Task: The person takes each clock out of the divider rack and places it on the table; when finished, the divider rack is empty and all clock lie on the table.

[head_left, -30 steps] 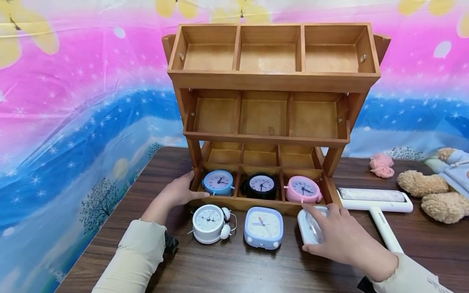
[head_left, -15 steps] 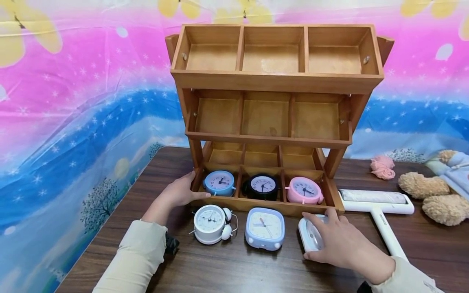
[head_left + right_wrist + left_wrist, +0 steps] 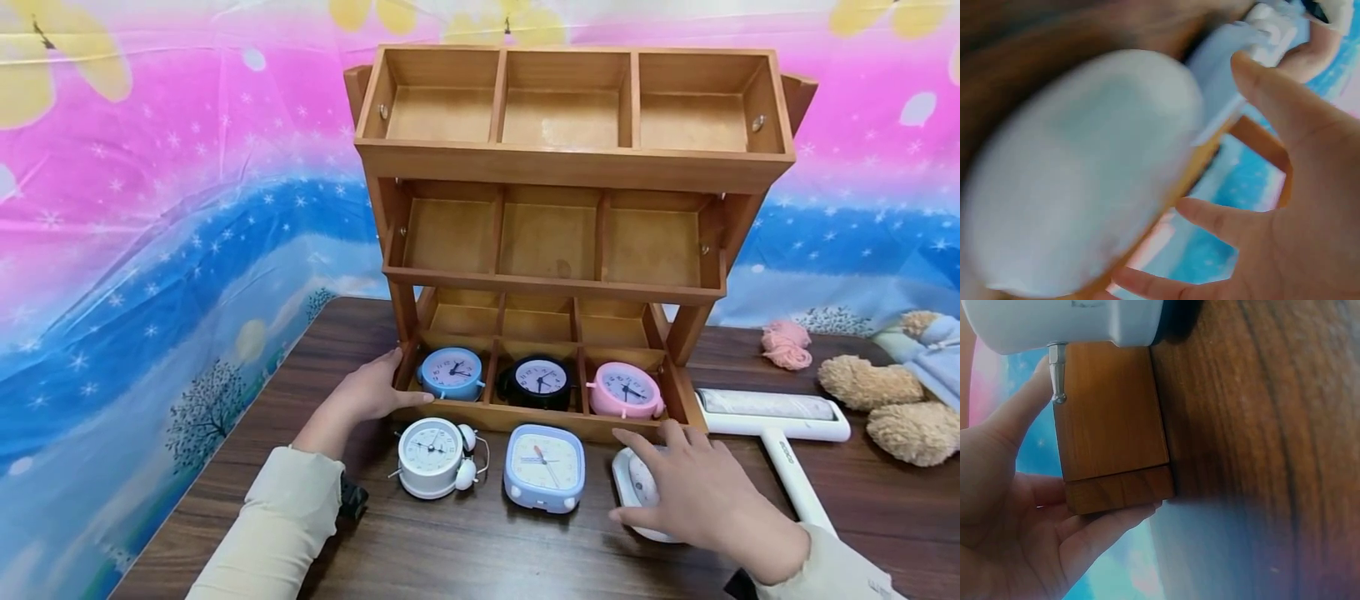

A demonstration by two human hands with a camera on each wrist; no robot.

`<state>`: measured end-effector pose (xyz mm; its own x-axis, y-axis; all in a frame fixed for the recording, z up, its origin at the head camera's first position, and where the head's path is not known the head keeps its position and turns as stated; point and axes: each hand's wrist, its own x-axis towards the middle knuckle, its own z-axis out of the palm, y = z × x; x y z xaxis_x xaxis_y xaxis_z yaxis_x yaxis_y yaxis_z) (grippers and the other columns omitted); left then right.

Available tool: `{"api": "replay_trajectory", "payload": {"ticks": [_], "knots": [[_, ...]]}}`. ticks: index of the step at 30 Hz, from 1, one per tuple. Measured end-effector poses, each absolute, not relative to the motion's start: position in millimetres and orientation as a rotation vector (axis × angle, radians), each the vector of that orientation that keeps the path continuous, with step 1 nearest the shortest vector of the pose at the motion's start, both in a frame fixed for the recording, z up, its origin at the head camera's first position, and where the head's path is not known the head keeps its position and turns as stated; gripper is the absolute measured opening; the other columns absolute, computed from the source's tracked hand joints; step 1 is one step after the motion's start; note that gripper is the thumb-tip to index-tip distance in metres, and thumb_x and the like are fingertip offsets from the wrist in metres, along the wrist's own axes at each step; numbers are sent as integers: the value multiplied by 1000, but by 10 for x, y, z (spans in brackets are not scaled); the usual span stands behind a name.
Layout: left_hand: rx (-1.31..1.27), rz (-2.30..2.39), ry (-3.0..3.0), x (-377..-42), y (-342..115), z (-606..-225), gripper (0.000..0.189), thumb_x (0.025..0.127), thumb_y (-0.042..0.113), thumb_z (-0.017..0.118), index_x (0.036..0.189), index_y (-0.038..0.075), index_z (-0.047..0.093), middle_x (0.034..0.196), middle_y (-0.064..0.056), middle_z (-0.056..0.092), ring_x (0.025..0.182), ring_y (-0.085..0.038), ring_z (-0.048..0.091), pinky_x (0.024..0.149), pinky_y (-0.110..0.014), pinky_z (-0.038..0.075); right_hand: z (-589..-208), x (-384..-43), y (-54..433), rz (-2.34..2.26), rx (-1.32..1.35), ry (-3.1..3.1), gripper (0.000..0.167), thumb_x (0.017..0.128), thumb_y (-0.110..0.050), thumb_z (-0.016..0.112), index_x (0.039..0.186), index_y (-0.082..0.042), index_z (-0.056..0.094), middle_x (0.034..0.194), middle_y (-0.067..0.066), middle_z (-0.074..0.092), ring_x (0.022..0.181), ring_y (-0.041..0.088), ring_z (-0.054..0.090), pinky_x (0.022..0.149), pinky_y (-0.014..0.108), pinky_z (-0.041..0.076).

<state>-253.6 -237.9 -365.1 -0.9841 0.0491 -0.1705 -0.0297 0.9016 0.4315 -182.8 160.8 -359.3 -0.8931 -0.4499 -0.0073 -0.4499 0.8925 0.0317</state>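
Note:
My left hand holds the front left corner of the wooden rack, thumb over the front board and fingers along the side. The left wrist view shows the same corner board between thumb and fingers. My right hand spreads its fingers above a white clock on the table, partly hiding it; its pale rounded body looks blurred in the right wrist view. In a row with it lie a blue-framed square clock and a white twin-bell alarm clock.
In the rack's bottom front compartments sit a blue clock, a black clock and a pink clock. Right of the rack lie a white lint roller, pink yarn and a plush toy.
My right hand's fingers have spread and come away from the white clock, which now shows lower beneath the palm. The left hand keeps its place on the rack; the view has shifted slightly.

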Motion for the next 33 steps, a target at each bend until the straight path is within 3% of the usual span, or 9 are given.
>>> {"api": "replay_trajectory", "payload": {"ticks": [3,5,9,13,19,26,33], "knots": [[17,659,2889,-2539,-2375,-3652,101,89,52,69,155,-5,19,158,-28,23,142,-47,30,111,-60,29,-3474,-1821,1427,-46,806,-2966,85,76,-79,61,145,-31,53,119,18,56,107,40,55,75,59,46],[15,661,2891,-2537,-2385,-3649,101,89,52,69,156,-5,18,159,-27,23,142,-46,29,111,-60,29,-3403,-1844,1269,6,886,-2918,78,80,-74,62,146,-33,51,128,18,55,118,43,51,83,66,43],[17,654,2897,-2539,-2395,-3641,101,89,53,69,156,-5,19,159,-27,23,142,-46,29,112,-60,28,-3345,-1962,905,100,1037,-2862,72,86,-67,63,148,-34,47,148,18,43,138,51,31,95,80,30],[18,647,2897,-2533,-2398,-3643,100,90,52,68,156,-5,19,158,-27,23,142,-46,29,112,-60,28,-3292,-2162,520,154,1119,-2967,75,90,-67,56,154,-37,36,160,15,27,145,51,15,103,78,20],[27,663,2889,-2521,-2391,-3642,99,90,51,69,156,-4,19,158,-27,23,142,-46,30,111,-61,29,-3188,-2505,29,113,1213,-3054,74,95,-67,47,158,-37,25,163,13,18,147,44,15,110,69,22],[18,675,2886,-2501,-2406,-3645,99,90,49,69,156,-4,19,158,-28,25,140,-46,33,110,-60,32,-3194,-2825,-434,-7,1221,-3212,65,100,-63,38,159,-39,21,161,14,25,145,40,24,112,65,22],[24,703,2894,-2499,-2412,-3656,99,90,50,70,157,-2,19,159,-26,25,139,-46,35,109,-61,33,-3307,-3037,-701,20,1098,-3283,63,100,-59,44,157,-36,29,162,17,23,148,39,19,112,69,13]]}}
